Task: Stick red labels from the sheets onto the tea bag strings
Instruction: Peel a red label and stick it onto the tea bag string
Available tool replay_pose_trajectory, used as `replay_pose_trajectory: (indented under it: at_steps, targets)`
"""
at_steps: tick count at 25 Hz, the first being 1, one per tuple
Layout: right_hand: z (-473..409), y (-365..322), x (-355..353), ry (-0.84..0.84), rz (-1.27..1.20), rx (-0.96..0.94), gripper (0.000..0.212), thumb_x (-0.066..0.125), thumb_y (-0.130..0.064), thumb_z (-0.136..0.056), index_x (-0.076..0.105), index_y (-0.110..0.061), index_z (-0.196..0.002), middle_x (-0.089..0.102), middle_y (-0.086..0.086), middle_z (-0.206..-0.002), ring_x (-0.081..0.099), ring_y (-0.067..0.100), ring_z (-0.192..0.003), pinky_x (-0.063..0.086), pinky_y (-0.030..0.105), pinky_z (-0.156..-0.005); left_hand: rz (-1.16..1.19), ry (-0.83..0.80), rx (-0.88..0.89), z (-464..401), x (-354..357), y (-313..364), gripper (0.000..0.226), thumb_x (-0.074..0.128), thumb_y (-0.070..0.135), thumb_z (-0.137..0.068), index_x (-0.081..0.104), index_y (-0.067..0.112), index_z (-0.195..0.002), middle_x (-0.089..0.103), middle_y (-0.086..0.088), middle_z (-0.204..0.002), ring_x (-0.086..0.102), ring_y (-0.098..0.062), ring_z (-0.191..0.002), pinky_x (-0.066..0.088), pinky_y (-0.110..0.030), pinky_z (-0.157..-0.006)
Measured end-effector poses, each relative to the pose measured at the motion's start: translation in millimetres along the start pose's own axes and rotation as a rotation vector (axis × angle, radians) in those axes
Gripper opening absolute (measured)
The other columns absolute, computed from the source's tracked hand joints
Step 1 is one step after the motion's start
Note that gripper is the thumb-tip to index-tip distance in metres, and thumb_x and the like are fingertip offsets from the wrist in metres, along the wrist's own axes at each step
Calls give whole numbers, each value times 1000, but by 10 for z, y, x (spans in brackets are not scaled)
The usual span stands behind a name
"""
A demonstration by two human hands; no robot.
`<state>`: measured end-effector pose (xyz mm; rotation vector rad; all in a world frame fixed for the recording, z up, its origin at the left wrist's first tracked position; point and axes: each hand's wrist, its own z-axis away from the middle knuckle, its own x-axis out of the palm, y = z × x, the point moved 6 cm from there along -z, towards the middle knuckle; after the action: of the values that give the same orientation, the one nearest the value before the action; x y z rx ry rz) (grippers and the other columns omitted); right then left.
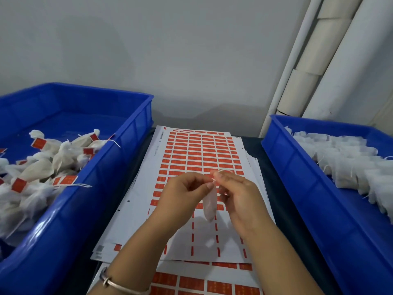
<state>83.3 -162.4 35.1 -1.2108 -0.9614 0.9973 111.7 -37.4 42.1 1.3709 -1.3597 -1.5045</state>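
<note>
both hands are up over the middle of the table, and between them hangs one small white mesh tea bag [209,206], dangling just above the top white sheet of red rectangular labels [200,158], which lies on a stack of like sheets. the left hand [182,196] has thumb and forefinger curled in and pinching at the bag's neck, right where the thin white string [213,181] comes out; the right hand [238,194] is curled too, fingertips drawn together on the string's upper end at the far side of the pinch. whether a label is already between those right fingertips, i cannot tell, it's too small and blurred. near rows of the sheet are stripped bare, only red strips left between the gaps, so the next label is likely to come from the full rows farther away. to do this step well, i'd say keep the string taut between the two pinches, lay it across the sticky middle of the label, then fold the label shut with edges meeting square, so no adhesive catches the mesh. the blue plastic crate on the left [119,167] holds the tagged bags, the blue plastic crate on the right [297,167] the flat untagged ones, so a finished bag looks bound left.
</note>
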Motion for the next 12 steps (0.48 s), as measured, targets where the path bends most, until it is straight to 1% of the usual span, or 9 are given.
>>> replay_pose_trajectory:
  at_steps: [2, 3, 5, 7, 8, 10, 11, 12]
  targets:
    - [-15, 38, -70, 31, 7, -11, 13, 63, -31, -85, 70, -27, -96, 71, -7, -103, 66, 21, -98, 52, 43, -92, -29, -32, -38, -3, 38, -46, 19, 66, 25, -85, 64, 39, -71, 64, 28, -69, 61, 8, -71, 42, -2, -49]
    - [-21, 39, -120, 69, 5, -21, 12, 63, -30, -85, 71, -26, -94, 72, -6, -97, 68, 21, -93, 54, 43, -89, -64, -46, -61, 4, 52, -73, 20, 67, 25, -84, 64, 37, -69, 65, 25, -68, 62, 2, -69, 43, -2, -48]
    - [-41, 26, -236, 142, -9, -53, 11, 64, -28, -86, 74, -27, -83, 73, -1, -84, 71, 25, -81, 58, 43, -80, -156, -79, -104, 34, 76, -122, 18, 68, 29, -83, 64, 35, -67, 64, 17, -71, 61, -7, -69, 43, -4, -47]
    - [-41, 4, -313, 175, 9, -111, 15, 63, -29, -85, 73, -33, -74, 72, -1, -73, 71, 22, -72, 60, 39, -72, -213, -126, -124, 77, 105, -149, 18, 68, 31, -83, 65, 33, -66, 63, 17, -73, 60, -8, -71, 42, -4, -46]
    - [-31, 2, -321, 175, 23, -140, 16, 63, -30, -85, 73, -33, -73, 70, -1, -69, 70, 20, -69, 60, 36, -70, -213, -157, -131, 102, 121, -158, 18, 67, 30, -83, 66, 33, -66, 64, 16, -72, 61, -9, -71, 45, -6, -49]
    - [-14, 34, -269, 139, 36, -155, 16, 62, -29, -86, 73, -27, -75, 68, -2, -66, 67, 16, -64, 58, 31, -69, -134, -230, -157, 156, 161, -154, 21, 64, 26, -85, 68, 31, -65, 66, 11, -71, 62, -12, -71, 53, -16, -60]
    - [-13, 80, -213, 94, 30, -125, 16, 61, -29, -87, 74, -24, -78, 69, -3, -68, 67, 14, -67, 57, 31, -72, -40, -256, -180, 183, 176, -150, 24, 62, 23, -86, 69, 31, -65, 66, 8, -71, 62, -13, -72, 53, -20, -65]
    - [-19, 142, -150, 25, 25, -72, 19, 59, -33, -87, 75, -23, -83, 71, -5, -74, 68, 14, -74, 57, 32, -77, 84, -266, -208, 204, 186, -141, 26, 61, 20, -87, 70, 30, -65, 66, 5, -72, 62, -15, -74, 55, -23, -68]
